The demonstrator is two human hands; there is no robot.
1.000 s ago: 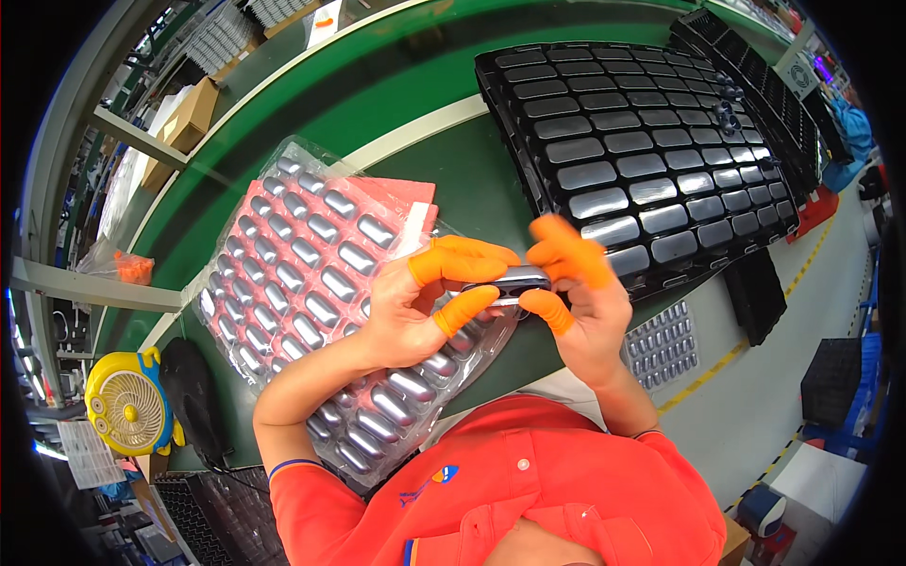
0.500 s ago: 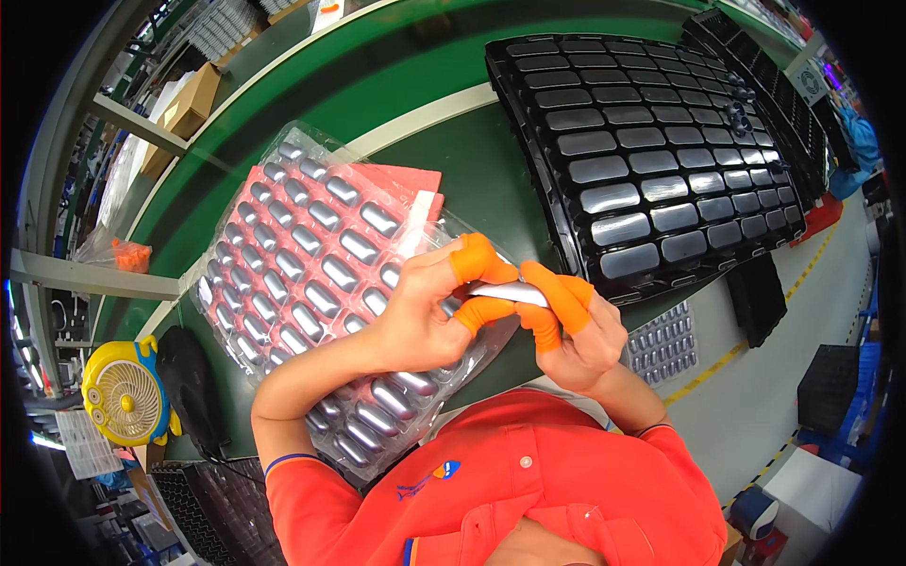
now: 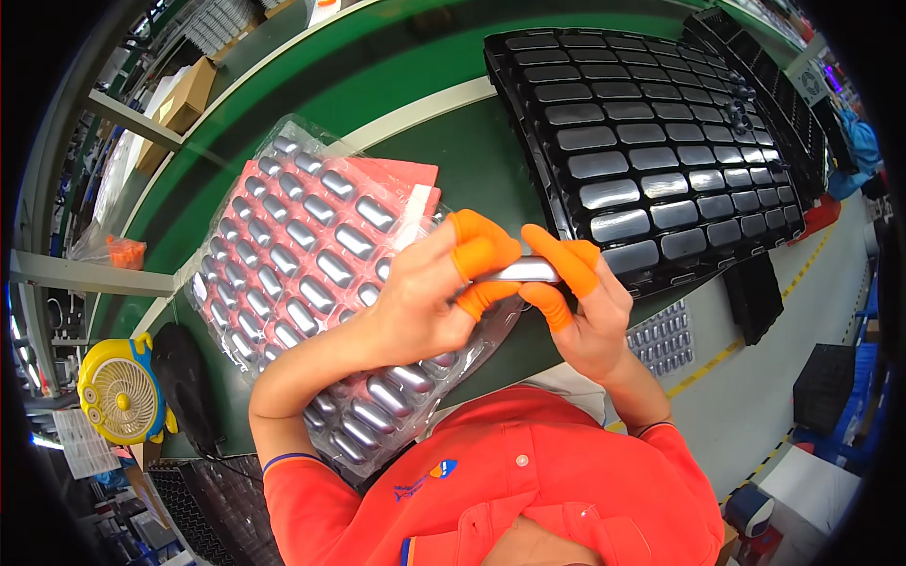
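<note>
Both hands meet over the table's near right part, with orange finger cots on the fingers. My left hand [image 3: 429, 288] is closed on one end of a glossy silver-grey oblong piece [image 3: 522, 272]. The other end is pinched by my right hand [image 3: 590, 302], between the thumb and fingers. The piece lies nearly level, and its ends are hidden by the fingers. Under my left forearm spreads a clear plastic blister tray [image 3: 300, 288], holding many similar silver-grey oblong pieces in rows. A pink sheet [image 3: 401, 174] shows beneath the tray.
At the right stands a large black tray [image 3: 651, 151] with rows of oblong pockets. A yellow fan [image 3: 121, 391] and a black object [image 3: 184, 387] sit at the left. Another filled tray [image 3: 661, 340] lies lower down at the right, beyond the green table [image 3: 453, 156].
The oblong piece has turned in my fingers and come up slightly, now showing a shinier side. My right-hand fingers have shifted a little up and to the right.
</note>
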